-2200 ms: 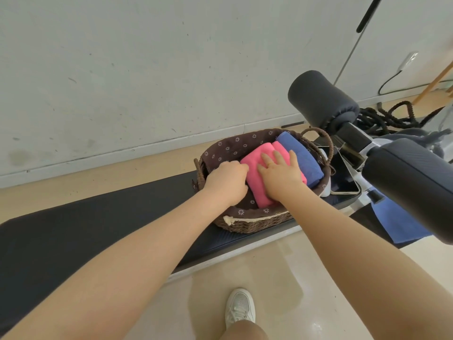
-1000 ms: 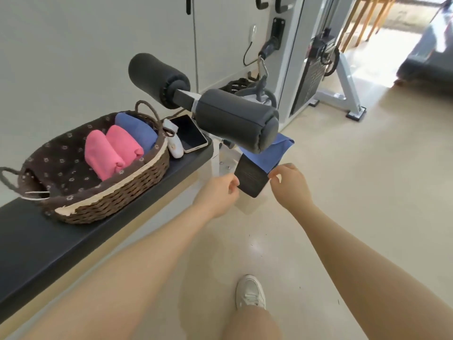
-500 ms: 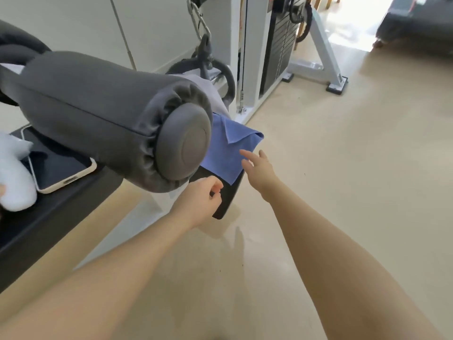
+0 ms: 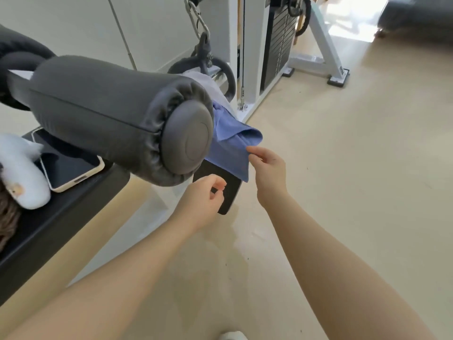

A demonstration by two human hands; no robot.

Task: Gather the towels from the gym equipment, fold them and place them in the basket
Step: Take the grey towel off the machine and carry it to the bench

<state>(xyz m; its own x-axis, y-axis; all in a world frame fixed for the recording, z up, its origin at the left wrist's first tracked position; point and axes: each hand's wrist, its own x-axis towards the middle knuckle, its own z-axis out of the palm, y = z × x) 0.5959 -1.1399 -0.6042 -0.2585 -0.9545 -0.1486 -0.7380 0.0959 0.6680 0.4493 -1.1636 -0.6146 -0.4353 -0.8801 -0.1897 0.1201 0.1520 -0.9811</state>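
Towel first: a blue towel (image 4: 231, 146) hangs at the centre of the frame, draped over dark equipment just right of the grey foam roller (image 4: 117, 119), with a paler cloth (image 4: 208, 84) above it; half a second ago its right edge hung flat with a small folded flap, and now that edge is bunched into a rolled lip where the right hand (image 4: 268, 169) has arrived. Then, the right hand reached with fingers spread and short of the cloth; now its fingertips and thumb meet the towel's right edge, apparently pinching it, though the contact itself is partly hidden by the fabric; the left hand (image 4: 204, 198) has barely shifted, loosely curled and grasping nothing, hovering in front of the black pad (image 4: 228, 190) beneath the towel's lower corner. A second ago the basket with rolled pink and blue towels was in full view on the bench; now only a sliver of brown wicker (image 4: 7, 217) shows at the far left edge, beside a white plush toy (image 4: 22, 173) and a phone (image 4: 71, 168). I judge the gathering of this towel has just begun; lifting, folding and placing in the basket remain.
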